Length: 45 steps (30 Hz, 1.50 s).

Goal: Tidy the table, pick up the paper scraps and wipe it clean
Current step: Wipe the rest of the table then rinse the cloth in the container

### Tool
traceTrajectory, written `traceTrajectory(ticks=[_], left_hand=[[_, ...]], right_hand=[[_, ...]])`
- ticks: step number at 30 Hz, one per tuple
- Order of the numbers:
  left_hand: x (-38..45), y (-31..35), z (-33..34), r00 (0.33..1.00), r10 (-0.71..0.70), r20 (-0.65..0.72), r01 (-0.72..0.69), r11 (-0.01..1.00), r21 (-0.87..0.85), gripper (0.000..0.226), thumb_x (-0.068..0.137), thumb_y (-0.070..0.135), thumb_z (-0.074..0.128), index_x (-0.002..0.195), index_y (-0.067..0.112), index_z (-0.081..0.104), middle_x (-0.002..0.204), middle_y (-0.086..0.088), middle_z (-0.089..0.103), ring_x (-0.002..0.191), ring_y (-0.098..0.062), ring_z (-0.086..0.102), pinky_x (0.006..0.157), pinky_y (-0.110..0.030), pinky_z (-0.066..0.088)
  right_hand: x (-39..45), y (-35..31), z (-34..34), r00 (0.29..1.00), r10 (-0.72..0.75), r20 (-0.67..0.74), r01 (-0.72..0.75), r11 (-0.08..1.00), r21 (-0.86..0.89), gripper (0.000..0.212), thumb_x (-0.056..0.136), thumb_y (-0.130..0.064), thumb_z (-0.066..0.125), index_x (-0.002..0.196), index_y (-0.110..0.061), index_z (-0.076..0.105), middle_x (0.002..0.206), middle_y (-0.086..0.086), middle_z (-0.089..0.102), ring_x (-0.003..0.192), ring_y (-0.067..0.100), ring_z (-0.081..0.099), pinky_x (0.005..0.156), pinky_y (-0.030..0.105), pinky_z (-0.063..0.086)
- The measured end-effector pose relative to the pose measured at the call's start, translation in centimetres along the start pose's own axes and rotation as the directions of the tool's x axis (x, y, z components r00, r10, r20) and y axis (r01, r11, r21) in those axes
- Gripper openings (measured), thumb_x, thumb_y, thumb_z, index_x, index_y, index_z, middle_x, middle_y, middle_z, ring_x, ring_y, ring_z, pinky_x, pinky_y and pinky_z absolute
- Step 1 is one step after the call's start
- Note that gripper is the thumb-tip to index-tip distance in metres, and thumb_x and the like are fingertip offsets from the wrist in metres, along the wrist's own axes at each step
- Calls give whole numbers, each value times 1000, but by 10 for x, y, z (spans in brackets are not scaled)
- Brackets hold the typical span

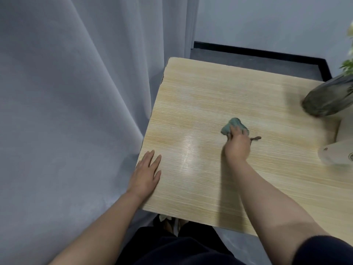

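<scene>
In the head view, a light wooden table with a pale grain pattern [200, 104] fills the middle of the picture, and all other places are given from this table. The right hand [237, 144] lies on the table top, a little right of its centre, with the fingers curled around a small crumpled teal-green cloth [232, 126], which it grips and holds down on the wood; the cloth shows in front of the fingers, toward the far side of the table, and a thin dark loop of the cloth sticks out just right of the hand. The left hand [147, 173] rests flat on the near left edge of the table, with straight fingers slightly spread, and it holds nothing. A shiny bright patch lies on the table top between both hands. At the right edge of the table stands a dark grey rounded vase [328, 98] with green leaves, blurred, and nearer a white object [338, 152] that I cannot tell exactly. A grey curtain [76, 92] hangs to the left of the table, touching its left side
</scene>
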State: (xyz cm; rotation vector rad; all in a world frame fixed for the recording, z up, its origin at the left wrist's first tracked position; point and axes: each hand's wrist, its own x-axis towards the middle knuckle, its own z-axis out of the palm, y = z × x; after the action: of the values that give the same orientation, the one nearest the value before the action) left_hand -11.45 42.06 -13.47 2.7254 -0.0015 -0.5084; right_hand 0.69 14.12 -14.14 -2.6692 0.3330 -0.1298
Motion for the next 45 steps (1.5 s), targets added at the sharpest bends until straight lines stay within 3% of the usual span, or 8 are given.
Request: traceTrajectory(ticks=[2, 11, 17, 22, 26, 33, 39, 45], left_hand=[[-4, 0, 1, 1000, -6, -1, 6, 1000, 7, 55, 100, 34, 36, 150, 25, 17, 159, 1, 4, 146, -15, 1, 117, -29, 9], [-30, -12, 7, 999, 31, 36, -32, 999, 20, 55, 99, 32, 39, 150, 22, 19, 159, -1, 5, 146, -17, 2, 117, -30, 11], [-35, -12, 7, 999, 36, 40, -36, 999, 16, 54, 101, 30, 34, 150, 21, 16, 159, 0, 1, 146, -16, -2, 117, -28, 4], [-41, -12, 11, 999, 37, 11, -37, 999, 3, 53, 101, 29, 34, 150, 20, 17, 159, -2, 4, 146, -17, 0, 117, -30, 4], [-47, -14, 14, 999, 31, 6, -31, 999, 7, 52, 101, 28, 34, 150, 21, 18, 159, -1, 4, 146, -16, 0, 119, -33, 10], [-53, -13, 17, 999, 43, -11, -43, 999, 13, 47, 98, 27, 41, 143, 15, 37, 156, -9, 16, 144, -25, 16, 114, -41, 27], [-54, -16, 18, 999, 44, 0, -44, 999, 0, 52, 101, 28, 34, 150, 21, 18, 159, -1, 4, 146, -16, 0, 119, -33, 10], [-56, -14, 21, 999, 35, -4, -35, 999, -16, 51, 102, 27, 32, 150, 20, 16, 159, -2, 2, 146, -16, -3, 120, -34, 6]], right_hand=[[-5, -15, 15, 994, -46, -102, 63, 984, 168, 31, 88, -8, 45, 101, -17, 71, 100, -8, 62, 89, 11, 54, 57, 18, 25], [-87, -140, 63, 613, -641, 462, 613, 755, 234, 36, 97, -16, 43, 131, -17, 55, 140, 7, 49, 133, 28, 34, 111, 38, 21], [-48, -32, 14, 968, -197, 152, 175, 973, 148, 36, 90, -6, 52, 121, -21, 62, 134, 5, 51, 118, 17, 48, 100, 17, 29], [-49, -2, 5, 987, 163, 14, -163, 987, -7, 40, 94, -3, 45, 133, -11, 52, 141, 14, 46, 131, 32, 37, 108, 39, 31], [-69, -71, 35, 982, -34, 183, 18, 996, 87, 40, 93, -8, 46, 132, -14, 51, 141, 12, 44, 131, 29, 36, 108, 36, 27], [-122, -158, 70, 586, -637, 501, 616, 752, 235, 39, 96, -13, 44, 134, -18, 51, 142, 5, 46, 134, 26, 32, 112, 36, 19], [-77, -57, 30, 952, -231, 202, 194, 963, 186, 33, 90, -9, 51, 119, -22, 63, 131, 6, 53, 120, 24, 48, 96, 22, 32], [-78, -11, 8, 993, 117, 19, -117, 993, -2, 39, 95, -5, 45, 133, -7, 50, 140, 14, 47, 130, 31, 36, 107, 37, 28]])
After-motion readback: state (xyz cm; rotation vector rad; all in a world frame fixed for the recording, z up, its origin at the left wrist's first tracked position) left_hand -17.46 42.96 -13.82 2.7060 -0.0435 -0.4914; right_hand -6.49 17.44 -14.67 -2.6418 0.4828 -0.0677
